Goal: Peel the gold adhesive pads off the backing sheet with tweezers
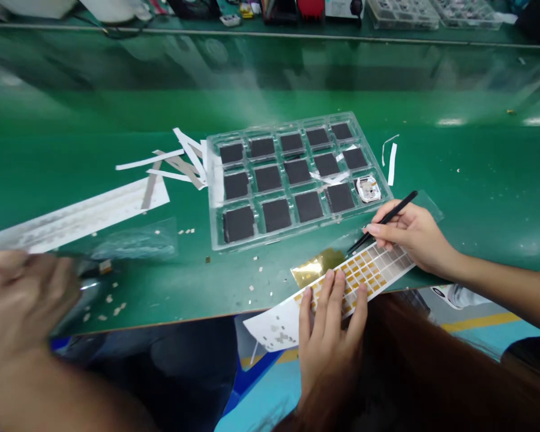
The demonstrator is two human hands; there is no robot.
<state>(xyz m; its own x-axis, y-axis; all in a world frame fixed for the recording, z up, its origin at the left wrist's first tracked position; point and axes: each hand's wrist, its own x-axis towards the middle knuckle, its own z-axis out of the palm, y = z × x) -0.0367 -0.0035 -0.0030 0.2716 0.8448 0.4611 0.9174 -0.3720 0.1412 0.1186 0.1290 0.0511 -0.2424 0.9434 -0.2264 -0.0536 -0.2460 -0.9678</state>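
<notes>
Right hand (409,231) pinches the tweezers (382,221), tip slanting down-left onto the sheet's (378,267) far edge, while the left hand (333,324), fingers spread flat, pins that sheet's near-left half at the table (297,96) edge.

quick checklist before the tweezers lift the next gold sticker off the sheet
1. Sheet held flat: left hand lies spread on it, ok.
2. Tweezers gripped: right hand holds them like a pen, ok.
3. Tip on a sticker: it points at the sheet's upper edge, contact cannot tell.
4. Stickers left: gold squares fill the right part, ok.
5. Tray close by: just behind the sheet, ok.
6. Sheet fully on the table: its left end hangs over the near edge, not ok.
</notes>
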